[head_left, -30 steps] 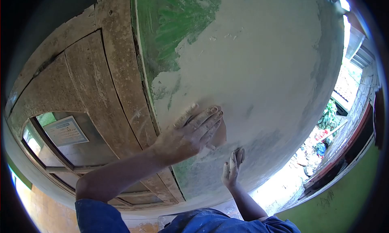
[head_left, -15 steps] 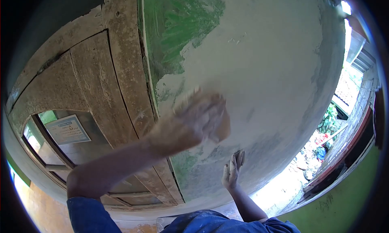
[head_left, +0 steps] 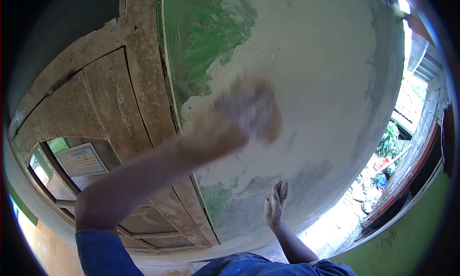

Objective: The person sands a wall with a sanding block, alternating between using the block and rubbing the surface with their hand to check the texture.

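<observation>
My left hand (head_left: 247, 105) is raised against the wall (head_left: 321, 98) and smeared by motion. Its fingers look closed around a flat tan piece (head_left: 274, 125) that is too blurred to name. Lower down, my right hand (head_left: 274, 206) lies against the grey lower part of the wall, its thumb apart from the fingers, holding nothing visible. Pale dust coats its fingers. Smooth white-grey coating covers much of the wall, while green paint (head_left: 206, 36) shows at the upper left and a fainter green patch (head_left: 215, 197) lower down.
A worn wooden door frame (head_left: 139, 50) with glass panes borders the wall on the left. Behind one pane is a printed paper (head_left: 81, 160). At the right, past the wall's curved-looking edge, are plants (head_left: 390, 139), rubble and a brick wall (head_left: 421, 153).
My left hand has moved up the wall and slightly right, with the tan piece. My right hand has stayed almost in place.
</observation>
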`<state>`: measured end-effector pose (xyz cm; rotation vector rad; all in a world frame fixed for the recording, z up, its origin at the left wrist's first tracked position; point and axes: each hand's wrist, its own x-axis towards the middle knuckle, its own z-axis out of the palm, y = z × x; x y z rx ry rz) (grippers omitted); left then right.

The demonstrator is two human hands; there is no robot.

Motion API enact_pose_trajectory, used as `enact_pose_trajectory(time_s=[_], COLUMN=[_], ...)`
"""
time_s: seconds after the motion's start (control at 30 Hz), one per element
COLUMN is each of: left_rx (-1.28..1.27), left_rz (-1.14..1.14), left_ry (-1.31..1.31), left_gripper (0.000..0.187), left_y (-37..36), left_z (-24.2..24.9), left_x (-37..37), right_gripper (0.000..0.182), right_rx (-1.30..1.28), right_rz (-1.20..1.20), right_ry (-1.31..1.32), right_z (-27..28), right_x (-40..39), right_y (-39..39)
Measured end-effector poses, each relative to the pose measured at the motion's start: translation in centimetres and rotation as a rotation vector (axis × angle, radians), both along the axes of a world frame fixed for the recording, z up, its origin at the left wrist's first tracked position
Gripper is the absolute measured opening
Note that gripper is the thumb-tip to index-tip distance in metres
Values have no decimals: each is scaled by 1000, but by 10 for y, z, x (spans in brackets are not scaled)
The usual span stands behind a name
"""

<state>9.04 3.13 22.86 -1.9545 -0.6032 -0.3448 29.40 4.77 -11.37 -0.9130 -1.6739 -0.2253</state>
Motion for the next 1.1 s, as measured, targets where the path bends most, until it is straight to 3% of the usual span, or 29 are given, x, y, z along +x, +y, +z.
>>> enact_pose_trajectory(time_s=[0.1,0.27,0.3,0.37,0.47,0.53,0.6,0.73,0.77,0.83,0.97,1.1], left_rx=[122,-24,-22,-68,204,263,238,-78,-76,-315,155,-3], left_rz=[37,-16,-17,-50,28,42,185,-79,-80,-155,124,74], left_ry=[-234,142,146,178,3,-70,29,211,217,122,173,2], left_gripper=[57,53,53,50,49,49,49,45,45,49,57,55], left_y=[-2,5,4,7,2,0,-11,4,5,1,-11,0], left_z=[52,-53,-49,-38,49,61,39,-98,-94,-71,31,-6], left_x=[7,6,2,-4,3,7,20,-4,-9,-13,-5,0], right_gripper=[48,50,52,50,48,48,49,49,49,49,48,48], right_rx=[27,24,17,11,18,30,38,6,8,5,-3,20], right_rz=[-10,-3,-3,2,2,1,-30,-13,7,22,-16,2], right_ry=[36,40,28,15,5,15,58,42,32,25,27,53], right_z=[1,2,0,-3,-3,-3,0,-2,-4,-7,-8,-5], right_x=[-6,-4,-2,1,0,-5,-7,-1,2,2,1,-3], right_y=[1,-2,-1,0,2,1,-1,-1,-1,-1,1,0])
